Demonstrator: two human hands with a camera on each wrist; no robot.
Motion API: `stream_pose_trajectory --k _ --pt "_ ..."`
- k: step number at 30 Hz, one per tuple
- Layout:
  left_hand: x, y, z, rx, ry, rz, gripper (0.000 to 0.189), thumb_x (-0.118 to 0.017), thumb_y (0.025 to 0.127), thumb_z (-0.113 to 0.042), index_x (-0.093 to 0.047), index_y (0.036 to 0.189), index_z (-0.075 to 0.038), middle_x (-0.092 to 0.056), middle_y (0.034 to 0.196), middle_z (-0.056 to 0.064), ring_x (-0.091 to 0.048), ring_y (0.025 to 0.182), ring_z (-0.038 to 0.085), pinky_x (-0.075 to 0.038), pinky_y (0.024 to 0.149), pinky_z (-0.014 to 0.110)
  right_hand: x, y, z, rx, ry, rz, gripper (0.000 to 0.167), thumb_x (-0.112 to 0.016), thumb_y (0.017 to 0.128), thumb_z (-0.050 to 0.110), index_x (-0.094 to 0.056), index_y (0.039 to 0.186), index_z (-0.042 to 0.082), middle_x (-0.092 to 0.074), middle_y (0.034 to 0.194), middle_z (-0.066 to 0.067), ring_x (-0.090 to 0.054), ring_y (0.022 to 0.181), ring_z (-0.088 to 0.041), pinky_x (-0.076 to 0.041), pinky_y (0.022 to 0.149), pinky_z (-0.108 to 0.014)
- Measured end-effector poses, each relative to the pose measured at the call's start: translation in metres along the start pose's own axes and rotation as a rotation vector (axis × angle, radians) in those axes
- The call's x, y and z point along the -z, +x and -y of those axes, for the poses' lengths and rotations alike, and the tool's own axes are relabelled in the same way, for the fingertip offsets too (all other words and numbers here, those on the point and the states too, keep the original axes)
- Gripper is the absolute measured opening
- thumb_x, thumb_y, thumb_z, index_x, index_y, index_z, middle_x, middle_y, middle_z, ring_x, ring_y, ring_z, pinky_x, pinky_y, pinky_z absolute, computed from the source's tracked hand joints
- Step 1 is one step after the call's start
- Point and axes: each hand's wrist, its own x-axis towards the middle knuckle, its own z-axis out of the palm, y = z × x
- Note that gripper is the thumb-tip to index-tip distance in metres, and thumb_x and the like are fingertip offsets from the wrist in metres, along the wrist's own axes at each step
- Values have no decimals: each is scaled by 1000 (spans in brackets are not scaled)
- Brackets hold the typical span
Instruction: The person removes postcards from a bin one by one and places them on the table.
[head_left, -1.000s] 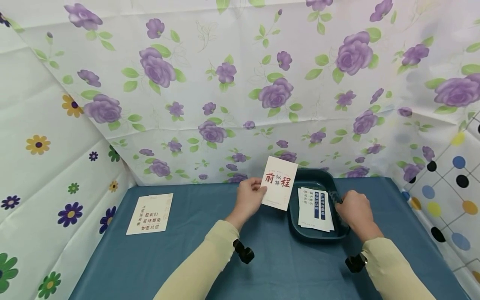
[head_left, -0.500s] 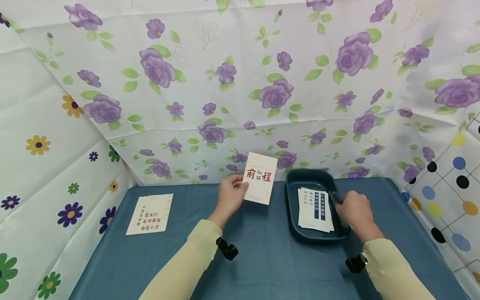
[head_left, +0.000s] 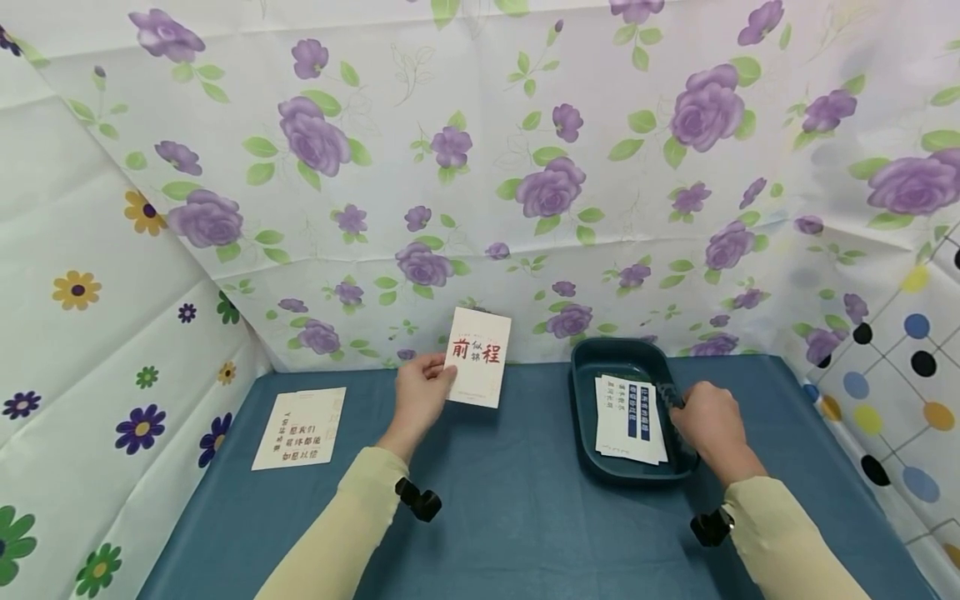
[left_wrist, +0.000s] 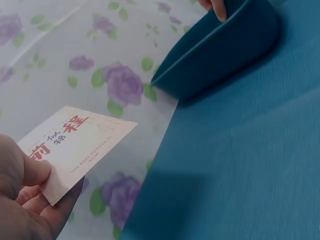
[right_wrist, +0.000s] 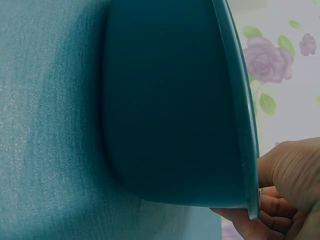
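My left hand (head_left: 418, 398) pinches a cream card (head_left: 478, 358) with red and dark Chinese characters between thumb and fingers. The card is held up above the table, printed face towards the head camera. In the left wrist view the thumb lies on the corner of this card (left_wrist: 82, 142). At the right, my right hand (head_left: 708, 423) grips the right rim of a dark teal plastic basin (head_left: 583, 425). The right wrist view has the thumb and fingers about the rim of the basin (right_wrist: 175, 110). Several white printed cards (head_left: 632, 419) lie in a pile inside it.
Cream cards (head_left: 300, 427), slightly offset in a stack, lie at the left of the blue tablecloth (head_left: 502, 517). A floral sheet (head_left: 375, 167) rises behind the table, with patterned sheets at both sides.
My left hand has carried the cream card leftward, away from the basin. The right hand stays on the rim, and the basin and the cards at the left have not moved.
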Motion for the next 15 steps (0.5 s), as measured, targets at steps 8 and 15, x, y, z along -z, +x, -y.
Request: stream_pose_trajectory --k 8,15 --pt "31 3 23 4 79 -78 26 -67 86 -16 -67 109 -4 -71 98 12 -67 86 18 -53 65 26 -1 0 -1 -9 6 4 42 -59 87 16 -39 50 14 -29 45 3 -39 39 -15 -30 41 -27" --pt "60 1 48 51 145 -97 27 -63 89 -19 -65 113 -6 -70 101 13 -67 88 20 -52 66 26 -2 1 -3 -5 5 2 44 -60 88 17 -37 50 16 -27 45 4 -38 37 -15 -30 40 -27"
